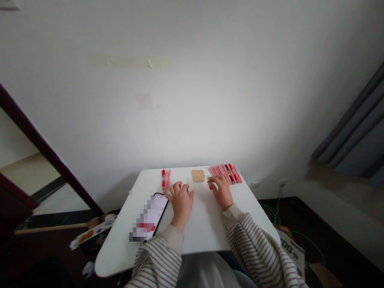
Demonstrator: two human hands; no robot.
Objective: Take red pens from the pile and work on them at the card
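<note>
My left hand (181,200) rests low over the white table (207,224), palm down with its fingers spread. Small red pen parts (187,187) show at its fingertips; whether the fingers touch them I cannot tell. Right of it, my right hand (221,191) has its thumb and fingers drawn together around a small red pen part (210,186), mostly hidden by them. Just beyond my hands lies a tan square pad (198,175). A row of pink and red pens (223,173), some with dark sections, lies past my right hand. A few more pink pen pieces (168,180) lie beyond my left hand.
A phone (160,204) with a lit screen lies left of my left hand. The table's far edge is close to a white wall (192,100). Green cables (273,214) and a printed box (292,250) are on the floor at right; a grey curtain (357,132) hangs there.
</note>
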